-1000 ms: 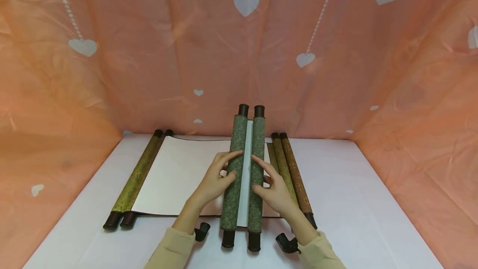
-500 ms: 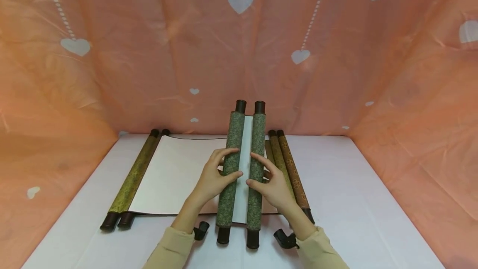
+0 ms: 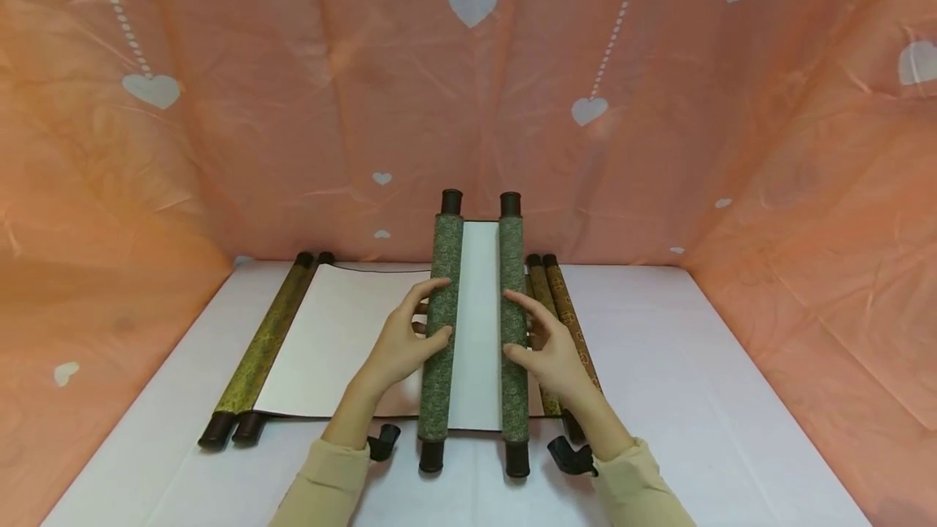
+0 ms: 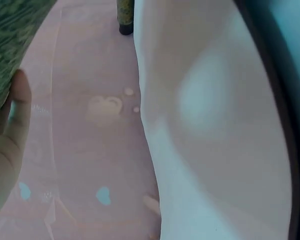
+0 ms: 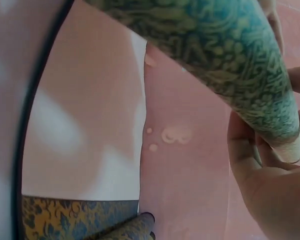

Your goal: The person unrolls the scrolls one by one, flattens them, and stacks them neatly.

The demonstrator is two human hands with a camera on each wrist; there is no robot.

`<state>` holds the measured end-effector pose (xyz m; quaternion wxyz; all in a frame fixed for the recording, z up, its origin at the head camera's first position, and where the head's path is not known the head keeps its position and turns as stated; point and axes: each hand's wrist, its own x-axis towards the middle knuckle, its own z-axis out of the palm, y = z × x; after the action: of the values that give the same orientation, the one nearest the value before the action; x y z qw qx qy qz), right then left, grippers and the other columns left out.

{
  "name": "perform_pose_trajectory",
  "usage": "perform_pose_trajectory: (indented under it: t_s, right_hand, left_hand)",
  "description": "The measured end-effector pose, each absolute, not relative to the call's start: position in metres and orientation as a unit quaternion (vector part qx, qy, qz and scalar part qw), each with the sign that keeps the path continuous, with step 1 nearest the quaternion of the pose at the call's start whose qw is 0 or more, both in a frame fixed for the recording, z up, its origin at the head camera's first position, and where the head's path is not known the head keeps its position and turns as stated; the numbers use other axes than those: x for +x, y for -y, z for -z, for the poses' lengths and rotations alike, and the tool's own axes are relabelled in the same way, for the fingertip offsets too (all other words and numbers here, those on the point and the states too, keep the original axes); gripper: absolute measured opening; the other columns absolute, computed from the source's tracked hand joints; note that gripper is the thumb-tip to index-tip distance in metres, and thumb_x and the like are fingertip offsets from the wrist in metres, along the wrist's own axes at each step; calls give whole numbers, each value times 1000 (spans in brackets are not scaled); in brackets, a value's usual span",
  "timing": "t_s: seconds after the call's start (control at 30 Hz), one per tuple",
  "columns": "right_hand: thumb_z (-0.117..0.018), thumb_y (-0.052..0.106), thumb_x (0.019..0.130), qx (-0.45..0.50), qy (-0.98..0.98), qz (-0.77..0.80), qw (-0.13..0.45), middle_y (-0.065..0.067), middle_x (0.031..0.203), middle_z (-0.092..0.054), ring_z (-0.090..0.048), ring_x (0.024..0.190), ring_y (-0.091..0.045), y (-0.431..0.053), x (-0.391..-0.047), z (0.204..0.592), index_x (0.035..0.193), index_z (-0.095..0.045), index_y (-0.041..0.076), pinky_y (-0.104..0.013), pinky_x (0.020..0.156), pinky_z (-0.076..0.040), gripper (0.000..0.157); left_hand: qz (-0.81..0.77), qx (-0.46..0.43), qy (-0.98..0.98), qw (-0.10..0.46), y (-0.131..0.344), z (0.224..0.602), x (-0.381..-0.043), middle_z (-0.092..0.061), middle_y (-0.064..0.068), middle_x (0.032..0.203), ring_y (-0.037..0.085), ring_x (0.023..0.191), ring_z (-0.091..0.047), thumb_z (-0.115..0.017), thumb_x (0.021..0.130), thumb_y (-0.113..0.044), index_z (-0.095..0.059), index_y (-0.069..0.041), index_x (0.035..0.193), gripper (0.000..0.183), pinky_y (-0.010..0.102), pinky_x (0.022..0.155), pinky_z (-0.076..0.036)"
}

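A hanging scroll (image 3: 477,332) in green patterned cloth is held up in the head view, a strip of white paper showing between its two dark-knobbed rollers. My left hand (image 3: 401,341) grips the left roller (image 3: 441,299), thumb and index finger on the near face and the other fingers behind. The right roller (image 3: 515,397) is gripped the same way by my right hand (image 3: 551,354). Beneath lies a second scroll, unrolled, its white sheet (image 3: 344,332) partly covered by the green one. In the right wrist view, fingers (image 5: 247,155) curl round the green roller (image 5: 230,60).
Yellow-green rolled ends (image 3: 263,348) of the lower scroll lie at left. At right, a brown patterned roll (image 3: 569,307) lies beside the other end. A white cloth (image 3: 695,397) covers the table; a pink curtain (image 3: 293,145) with hearts encloses it. Black wrist devices (image 3: 384,442) show below the hands.
Both hands have moved apart, taking the green rollers with them. The white paper strip between the rollers has grown wider, and the left roller has shifted left.
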<state>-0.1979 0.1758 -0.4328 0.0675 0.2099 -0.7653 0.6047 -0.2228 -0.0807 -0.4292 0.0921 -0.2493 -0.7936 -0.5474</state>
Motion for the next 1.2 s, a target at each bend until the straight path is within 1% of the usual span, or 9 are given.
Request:
perform_pose_trajectory:
  t_s: [0.17, 0.3, 0.37, 0.5, 0.67, 0.83, 0.93, 1.07, 1.2]
  right_hand:
    - [-58, -14, 88, 198, 771, -603, 64, -5, 167, -33, -23, 156, -30, -181, -199, 433, 158, -46, 23, -65, 118, -27, 80]
    - [-48, -17, 86, 189, 760, -619, 54, -4, 168, -32, -15, 159, -27, -183, -200, 432, 160, -43, 22, -64, 122, -18, 83]
    - [-48, -16, 87, 186, 758, -624, 48, -3, 169, -30, -14, 159, -26, -183, -200, 431, 160, -42, 23, -64, 123, -15, 83]
    - [-62, -9, 92, 183, 764, -617, 48, -4, 169, -29, -16, 159, -28, -182, -201, 431, 160, -43, 24, -64, 122, -16, 77]
    - [-79, 0, 89, 169, 772, -610, 61, 0, 166, -35, -22, 157, -27, -182, -205, 432, 155, -50, 28, -63, 120, -25, 77]
    - [-78, -1, 89, 168, 773, -608, 70, -3, 162, -40, -36, 149, -30, -187, -205, 430, 155, -50, 26, -61, 115, -33, 76]
    - [-75, -5, 90, 166, 773, -609, 65, -4, 163, -39, -42, 143, -31, -190, -205, 427, 156, -48, 26, -57, 108, -40, 78]
    - [-70, -8, 92, 168, 775, -606, 61, -5, 168, -31, -32, 151, -32, -197, -204, 425, 158, -45, 25, -59, 113, -36, 78]
    - [-61, -13, 93, 172, 778, -600, 66, -6, 169, -28, -22, 156, -32, -204, -205, 422, 160, -43, 23, -50, 109, -39, 78]
  left_hand:
    - [542, -255, 798, 67, 86, 426, -223, -42, 9, 158, 34, 128, -48, -63, 95, -1, -54, -27, 152, 63, 46, 88, -49]
    - [537, -247, 805, 54, 89, 426, -224, -37, 11, 162, 35, 143, -40, -57, 92, -1, -60, -28, 148, 62, 48, 89, -44]
    - [533, -244, 808, 56, 90, 426, -224, -37, 13, 162, 36, 143, -41, -58, 91, -2, -61, -27, 146, 61, 49, 89, -43]
    - [526, -243, 813, 66, 90, 426, -226, -40, 15, 159, 38, 139, -44, -70, 97, -11, -63, -24, 144, 50, 47, 89, -45]
    - [511, -238, 822, 88, 90, 427, -227, -44, 14, 157, 37, 139, -43, -85, 90, -20, -65, -24, 141, 55, 43, 88, -45]
    - [517, -254, 811, 107, 93, 425, -227, -52, 11, 151, 31, 122, -54, -79, 92, -9, -65, -20, 141, 53, 43, 86, -47]
    - [518, -253, 809, 113, 98, 424, -227, -48, 12, 154, 32, 125, -54, -76, 93, -5, -63, -19, 143, 54, 47, 90, -49]
    - [531, -242, 806, 103, 104, 421, -226, -40, 13, 161, 37, 133, -48, -71, 94, 0, -62, -19, 145, 55, 53, 95, -48]
    - [545, -234, 801, 80, 110, 417, -226, -34, 13, 164, 39, 145, -38, -62, 93, 3, -62, -21, 145, 57, 56, 97, -46]
